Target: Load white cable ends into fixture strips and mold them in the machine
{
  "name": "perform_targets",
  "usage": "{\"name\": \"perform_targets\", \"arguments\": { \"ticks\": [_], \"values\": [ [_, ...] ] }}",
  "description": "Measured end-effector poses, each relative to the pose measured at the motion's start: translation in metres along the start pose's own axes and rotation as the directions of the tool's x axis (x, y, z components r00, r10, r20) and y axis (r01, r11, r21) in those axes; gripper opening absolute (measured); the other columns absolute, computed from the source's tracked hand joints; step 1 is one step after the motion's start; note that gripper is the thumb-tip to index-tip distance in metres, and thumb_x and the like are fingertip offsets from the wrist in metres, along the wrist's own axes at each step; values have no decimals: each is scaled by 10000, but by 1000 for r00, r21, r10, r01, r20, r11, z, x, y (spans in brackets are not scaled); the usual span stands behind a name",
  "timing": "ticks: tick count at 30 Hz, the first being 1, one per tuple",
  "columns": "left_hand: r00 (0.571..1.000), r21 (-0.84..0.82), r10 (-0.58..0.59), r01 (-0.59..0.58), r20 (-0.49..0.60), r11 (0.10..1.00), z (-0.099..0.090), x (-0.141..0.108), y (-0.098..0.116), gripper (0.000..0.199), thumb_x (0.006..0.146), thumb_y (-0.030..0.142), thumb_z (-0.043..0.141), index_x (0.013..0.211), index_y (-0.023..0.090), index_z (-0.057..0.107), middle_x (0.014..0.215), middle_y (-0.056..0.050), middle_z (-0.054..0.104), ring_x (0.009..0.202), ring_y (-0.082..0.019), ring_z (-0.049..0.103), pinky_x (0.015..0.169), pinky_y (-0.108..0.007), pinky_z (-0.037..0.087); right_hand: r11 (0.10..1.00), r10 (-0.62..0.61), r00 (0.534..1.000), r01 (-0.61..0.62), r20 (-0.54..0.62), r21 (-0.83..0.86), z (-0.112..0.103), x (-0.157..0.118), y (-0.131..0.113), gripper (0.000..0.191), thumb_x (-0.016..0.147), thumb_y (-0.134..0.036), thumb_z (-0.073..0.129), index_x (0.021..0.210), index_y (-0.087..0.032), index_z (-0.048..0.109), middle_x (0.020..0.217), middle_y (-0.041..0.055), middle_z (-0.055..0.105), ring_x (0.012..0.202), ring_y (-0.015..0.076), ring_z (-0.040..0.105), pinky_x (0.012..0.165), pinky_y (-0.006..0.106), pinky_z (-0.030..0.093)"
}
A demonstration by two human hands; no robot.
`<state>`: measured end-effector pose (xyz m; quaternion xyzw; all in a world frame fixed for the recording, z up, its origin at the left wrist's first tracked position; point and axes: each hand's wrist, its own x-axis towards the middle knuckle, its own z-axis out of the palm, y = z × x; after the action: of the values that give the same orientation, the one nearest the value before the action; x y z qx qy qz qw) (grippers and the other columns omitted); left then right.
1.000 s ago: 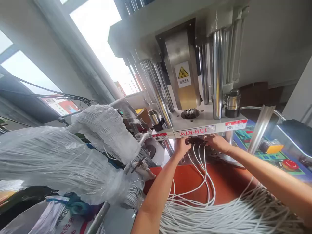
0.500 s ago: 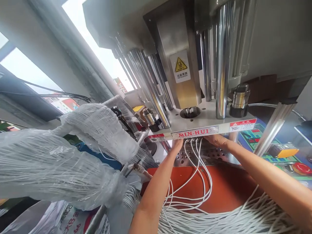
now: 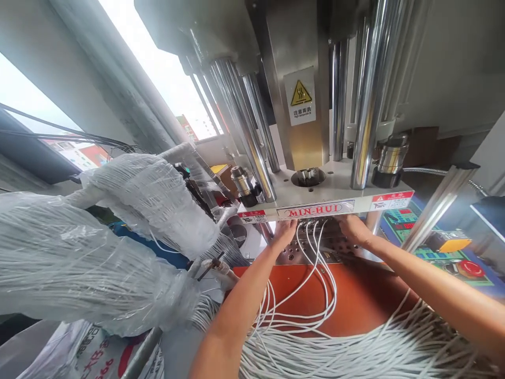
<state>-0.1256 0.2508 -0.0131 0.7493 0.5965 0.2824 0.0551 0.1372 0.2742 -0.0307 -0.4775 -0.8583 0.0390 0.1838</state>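
My left hand [image 3: 284, 234] and my right hand [image 3: 354, 230] reach in under the white front edge of a MIN-HUI moulding press [image 3: 315, 210], their fingertips hidden or nearly so. Thin white cables [image 3: 315, 279] run up between my hands onto a perforated steel mould plate [image 3: 311, 243]. I cannot see whether either hand grips a cable. The cables' lower lengths join a large white bundle [image 3: 355, 352] below my forearms.
Chrome press columns [image 3: 374, 100] rise above the plate. An orange-red mat [image 3: 366, 295] lies below it. Plastic-wrapped cable bundles [image 3: 87, 252] fill the left side. A control panel with a red button [image 3: 471, 268] sits at right.
My right hand has drawn rightward, away from my left hand, uncovering more of the perforated plate and cable ends. The view has moved closer to the press and tilted slightly.
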Motion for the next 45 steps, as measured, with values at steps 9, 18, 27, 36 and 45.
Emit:
{"name": "perform_targets", "arguments": {
  "ticks": [9, 18, 27, 36, 45],
  "values": [
    [937, 212, 345, -350, 59, 912, 3, -27, 41, 366, 948, 367, 463, 1298, 281, 528, 1318, -35, 551, 1256, -238, 442, 1067, -438, 353, 949, -113, 990, 132, 84, -287, -15, -16, -32, 543, 807, -12, 401, 1310, -144, 556, 1376, 175, 514, 1221, 309, 494, 922, 447, 465],
    [933, 257, 345, -359, 97, 898, 6, -28, 44, 368, 939, 304, 473, 1303, 265, 516, 1268, -66, 546, 1215, -239, 474, 1052, -433, 373, 967, -61, 993, 84, 100, -242, -16, -7, -25, 666, 777, -42, 448, 1393, -293, 476, 1204, 103, 647, 1039, 257, 608, 848, 379, 486],
    [945, 105, 310, -321, 108, 941, 7, -27, 29, 441, 930, 283, 494, 1366, 256, 435, 1372, -62, 491, 1281, -222, 441, 1104, -415, 366, 935, -37, 993, 73, 111, -347, -14, -9, -39, 629, 830, -87, 443, 1419, -308, 432, 1253, 150, 580, 1053, 317, 553, 802, 469, 481],
    [971, 112, 239, -241, 33, 964, -13, -39, -2, 431, 939, 205, 437, 1369, 242, 419, 1359, -73, 485, 1280, -223, 433, 1092, -424, 392, 920, -33, 984, 99, 177, -380, -7, 9, -64, 612, 830, -44, 432, 1386, -297, 483, 1083, 185, 636, 972, 323, 609, 686, 419, 526],
    [970, 163, 229, -239, 80, 957, -3, -38, -2, 410, 925, 183, 425, 1321, 258, 498, 1297, -86, 477, 1237, -249, 451, 1039, -427, 434, 924, -13, 963, 114, 268, -366, 0, 20, -66, 521, 835, -22, 446, 1287, -241, 584, 997, 183, 654, 876, 302, 666, 693, 452, 534]
  ]
}}
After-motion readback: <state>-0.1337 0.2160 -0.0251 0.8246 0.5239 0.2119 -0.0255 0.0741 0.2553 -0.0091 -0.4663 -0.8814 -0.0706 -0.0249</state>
